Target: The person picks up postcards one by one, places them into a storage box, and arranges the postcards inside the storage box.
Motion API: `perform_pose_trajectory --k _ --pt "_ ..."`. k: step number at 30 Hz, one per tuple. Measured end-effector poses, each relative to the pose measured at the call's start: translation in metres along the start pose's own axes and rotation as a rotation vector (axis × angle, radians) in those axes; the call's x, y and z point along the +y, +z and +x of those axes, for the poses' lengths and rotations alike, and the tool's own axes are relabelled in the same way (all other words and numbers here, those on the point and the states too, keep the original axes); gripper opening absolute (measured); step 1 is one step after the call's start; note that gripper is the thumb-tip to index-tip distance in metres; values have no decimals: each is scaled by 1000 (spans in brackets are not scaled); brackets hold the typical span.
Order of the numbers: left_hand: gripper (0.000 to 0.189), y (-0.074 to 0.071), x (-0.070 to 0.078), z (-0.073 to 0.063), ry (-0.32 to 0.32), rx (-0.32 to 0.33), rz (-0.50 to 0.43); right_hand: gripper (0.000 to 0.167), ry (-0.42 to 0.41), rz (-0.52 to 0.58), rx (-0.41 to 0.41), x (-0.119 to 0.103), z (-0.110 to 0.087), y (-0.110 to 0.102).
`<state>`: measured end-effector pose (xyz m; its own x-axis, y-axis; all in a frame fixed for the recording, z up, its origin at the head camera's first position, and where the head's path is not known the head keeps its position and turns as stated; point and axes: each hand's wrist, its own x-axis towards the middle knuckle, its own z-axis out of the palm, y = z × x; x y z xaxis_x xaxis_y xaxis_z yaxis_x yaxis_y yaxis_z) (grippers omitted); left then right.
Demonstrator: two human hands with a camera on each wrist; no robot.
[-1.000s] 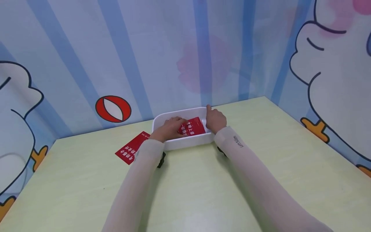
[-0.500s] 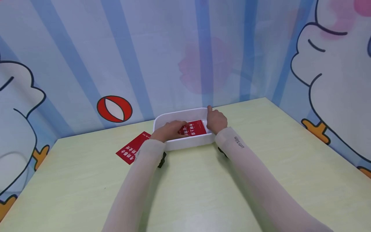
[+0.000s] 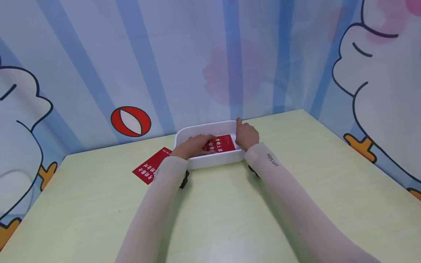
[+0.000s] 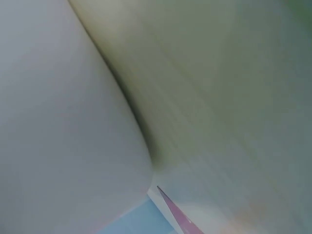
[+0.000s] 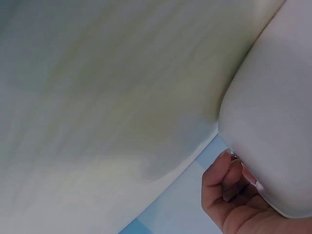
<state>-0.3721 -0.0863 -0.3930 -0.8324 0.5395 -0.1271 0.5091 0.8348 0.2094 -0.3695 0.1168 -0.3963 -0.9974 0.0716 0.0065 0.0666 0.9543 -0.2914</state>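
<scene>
A white plastic box (image 3: 217,159), low and open-topped, stands against the backdrop at the table's far edge. Inside it lies a red card (image 3: 224,143) with white characters. My left hand (image 3: 193,146) reaches over the box's front wall and holds the card's left part, thumb in front and fingers behind; its fingertips are partly hidden. My right hand (image 3: 246,135) grips the box's right end, and the right wrist view shows its curled fingers (image 5: 218,170) at the rim. A second red card (image 3: 148,168) lies on the table left of the box, partly covered by my left sleeve.
The pale yellow-green table (image 3: 210,219) ends at a blue-striped cloth backdrop (image 3: 184,65) printed with cartoon birds and a red ball. Wrist straps (image 3: 185,179) show below the sleeves. In the left wrist view, a box wall (image 4: 63,117) and a card corner (image 4: 179,215) appear.
The red card in the box has come down to lie flatter, and my left fingers have drawn closer together on it. My right hand keeps its place on the box.
</scene>
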Motion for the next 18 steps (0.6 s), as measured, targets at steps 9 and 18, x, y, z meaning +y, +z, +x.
perform_pose_trajectory --k 9,18 --pt "73 0 1 1 3 3 -1 71 -7 -5 -13 1 0 -2" --pt "73 1 0 1 41 17 -26 71 -2 -2 -7 0 -2 -3"
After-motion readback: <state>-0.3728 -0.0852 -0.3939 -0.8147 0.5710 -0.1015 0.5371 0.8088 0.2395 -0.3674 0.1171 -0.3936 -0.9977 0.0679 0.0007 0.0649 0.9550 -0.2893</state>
